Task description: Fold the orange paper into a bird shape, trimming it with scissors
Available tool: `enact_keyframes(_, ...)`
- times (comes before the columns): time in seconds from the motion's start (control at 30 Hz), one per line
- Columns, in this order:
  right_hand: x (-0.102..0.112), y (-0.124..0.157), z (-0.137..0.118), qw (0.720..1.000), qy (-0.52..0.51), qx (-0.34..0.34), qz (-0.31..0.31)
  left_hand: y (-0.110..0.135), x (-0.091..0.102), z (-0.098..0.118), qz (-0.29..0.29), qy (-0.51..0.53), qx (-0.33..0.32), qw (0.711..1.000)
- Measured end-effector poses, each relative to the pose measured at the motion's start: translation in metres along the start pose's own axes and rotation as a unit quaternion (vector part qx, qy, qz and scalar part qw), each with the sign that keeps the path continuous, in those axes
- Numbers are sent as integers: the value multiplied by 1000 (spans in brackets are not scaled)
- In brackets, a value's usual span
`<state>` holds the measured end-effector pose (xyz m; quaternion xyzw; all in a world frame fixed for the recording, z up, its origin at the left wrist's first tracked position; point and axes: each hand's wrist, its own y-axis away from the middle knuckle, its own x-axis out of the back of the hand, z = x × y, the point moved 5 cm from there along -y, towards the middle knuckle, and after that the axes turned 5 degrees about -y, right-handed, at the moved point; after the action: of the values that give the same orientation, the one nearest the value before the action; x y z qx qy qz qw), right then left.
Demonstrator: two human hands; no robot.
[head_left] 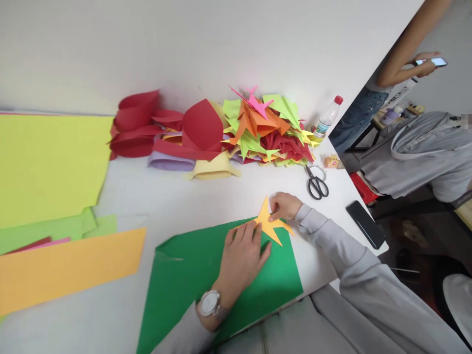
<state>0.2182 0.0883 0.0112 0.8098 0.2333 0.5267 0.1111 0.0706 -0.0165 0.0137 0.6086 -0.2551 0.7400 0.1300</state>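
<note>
A light-orange paper star [266,219] with long, uneven points lies over the far right part of a green sheet [184,275]. My left hand [244,250], with a watch on its wrist, rests palm down on the green sheet. Its fingers are stretched out, and their tips touch the star's left side. On the other side, my right hand [284,206] is closed, with thumb and bent fingers pinching the star near its upper right. The fingertips of the right hand are partly hidden. Beyond that hand lie black-handled scissors [317,187].
Red folded paper shapes [202,125] and a heap of paper stars [261,132] line the wall. Yellow sheets [51,167] and an orange strip [73,265] lie left. A bottle [326,118], a wrapped snack [331,161] and a phone [365,223] stand right. Other people are beyond the table.
</note>
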Motion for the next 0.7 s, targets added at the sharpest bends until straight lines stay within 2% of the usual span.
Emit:
enact_keyframes(0.27,-1,-1,5,1000,-4,-13,-11,24,-2,-16,52,-46,-6,998)
enact_keyframes(0.4,-2,2,5,1000,-4,-18,10,26,0,-20,47,-56,-19,997)
enact_keyframes(0.57,-5,14,6,998,-11,-5,58,-1,10,-34,10,-36,33,999)
enact_keyframes(0.63,-7,17,6,997,-16,1,74,-18,8,-34,-24,7,21,999)
enact_keyframes(0.7,-8,18,8,996,-22,8,85,-33,3,-36,-64,34,36,997)
